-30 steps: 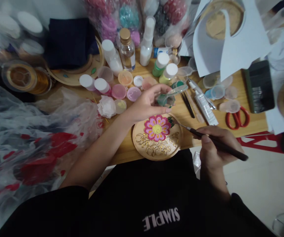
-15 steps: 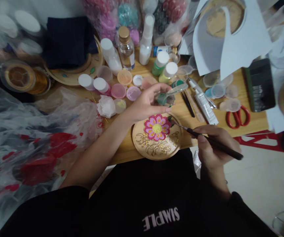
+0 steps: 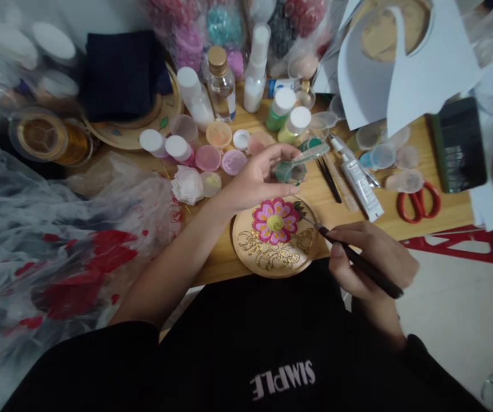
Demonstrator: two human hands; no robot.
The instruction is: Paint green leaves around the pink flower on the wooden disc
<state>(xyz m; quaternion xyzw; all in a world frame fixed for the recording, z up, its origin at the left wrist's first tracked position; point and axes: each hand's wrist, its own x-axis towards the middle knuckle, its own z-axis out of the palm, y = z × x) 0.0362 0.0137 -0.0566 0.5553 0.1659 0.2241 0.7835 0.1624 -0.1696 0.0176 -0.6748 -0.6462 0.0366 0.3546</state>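
Note:
Between the fingers and thumb of my left hand (image 3: 261, 182) is a small clear cup (image 3: 290, 171) with green paint in it, its lid tilted open. My right hand (image 3: 366, 257) is closed around a dark-handled tool (image 3: 360, 264) with a thin metal shaft, its kind unclear. The tip points at the dark green leaf beside the pink flower (image 3: 275, 221). That flower, with its yellow centre, lies on a round wooden disc (image 3: 246, 260) at the table's front edge. Raised gold scrollwork (image 3: 278, 256) covers the disc's lower half.
Paint bottles (image 3: 281, 109) and open paint cups (image 3: 208, 158) stand behind my left hand. To the right lie black tweezers (image 3: 329, 178), a white tube (image 3: 361, 189), red scissors (image 3: 418, 203) and a dark phone-like object (image 3: 461, 146). Clear plastic wrap (image 3: 75, 257) fills the left side.
My right hand has lowered the tool's handle slightly and its tip has shifted a little on the leaf. The whole view has drifted slightly; my left hand still holds the cup.

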